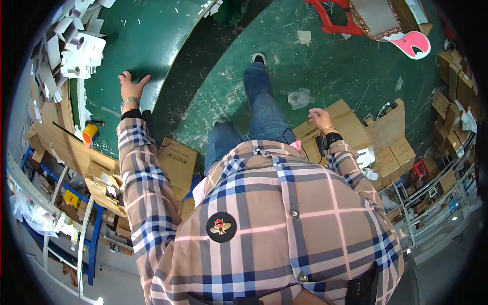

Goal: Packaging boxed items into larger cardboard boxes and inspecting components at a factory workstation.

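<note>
My left hand (133, 89) reaches over the green tabletop (147, 46), thumb and fingers spread. A small dark patch shows between them, too unclear to name; I see nothing gripped. A stack of white cards (84, 53) with dark round marks lies beyond that hand, to its left. Closer to me on the same side is a yellow-orange cup-like thing (90, 133). My right hand (320, 119) hangs by my right side with loosely bent fingers and nothing visible in it. Below it in the picture is a cardboard box (343, 122).
Another cardboard box (175, 165) stands beside my left leg. Clear plastic wrap (299, 98) and scraps litter the green floor (274, 112). A red plastic stool (335, 20) and a pink paddle-shaped piece (410, 44) are at the far right. Shelving (412, 208) lines the right.
</note>
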`<state>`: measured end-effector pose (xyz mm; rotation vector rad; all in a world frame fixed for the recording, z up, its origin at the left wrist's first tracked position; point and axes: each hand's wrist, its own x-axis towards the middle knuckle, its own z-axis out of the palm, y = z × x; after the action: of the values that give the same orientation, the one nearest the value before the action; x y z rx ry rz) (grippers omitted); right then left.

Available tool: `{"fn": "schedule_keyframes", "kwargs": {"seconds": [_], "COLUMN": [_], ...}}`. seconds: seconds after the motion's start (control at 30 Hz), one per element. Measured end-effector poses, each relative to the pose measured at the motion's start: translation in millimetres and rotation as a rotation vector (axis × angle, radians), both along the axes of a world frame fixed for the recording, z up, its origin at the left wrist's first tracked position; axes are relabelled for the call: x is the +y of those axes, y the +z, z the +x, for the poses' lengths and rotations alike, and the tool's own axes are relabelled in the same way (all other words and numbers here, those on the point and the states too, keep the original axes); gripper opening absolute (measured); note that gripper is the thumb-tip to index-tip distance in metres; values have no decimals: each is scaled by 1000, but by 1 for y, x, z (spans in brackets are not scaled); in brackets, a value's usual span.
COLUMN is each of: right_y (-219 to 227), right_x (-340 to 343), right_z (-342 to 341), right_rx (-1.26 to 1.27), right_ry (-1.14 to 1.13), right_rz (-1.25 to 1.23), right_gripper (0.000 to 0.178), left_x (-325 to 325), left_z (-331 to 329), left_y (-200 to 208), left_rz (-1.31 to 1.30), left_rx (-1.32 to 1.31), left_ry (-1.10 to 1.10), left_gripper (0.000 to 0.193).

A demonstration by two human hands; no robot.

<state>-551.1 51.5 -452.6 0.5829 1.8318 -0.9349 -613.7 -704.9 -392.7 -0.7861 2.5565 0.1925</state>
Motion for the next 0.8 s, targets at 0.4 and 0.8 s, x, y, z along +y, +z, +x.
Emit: {"fn": "schedule_keyframes", "kwargs": {"seconds": [0.4, 0.8], "right_y": [-13, 67], "right_x": [11, -18], "right_z": [-15, -98], "right_rx": [-43, 330], "right_ry": [189, 168], "right_rz": [-23, -176], "right_gripper": [23, 20], "left_x": [10, -13], "left_z": [14, 9], "left_y": [-7, -15], "left_rz": [60, 26], "left_rx": [158, 159], "left_ry": [27, 82], "left_gripper": [116, 122]}}
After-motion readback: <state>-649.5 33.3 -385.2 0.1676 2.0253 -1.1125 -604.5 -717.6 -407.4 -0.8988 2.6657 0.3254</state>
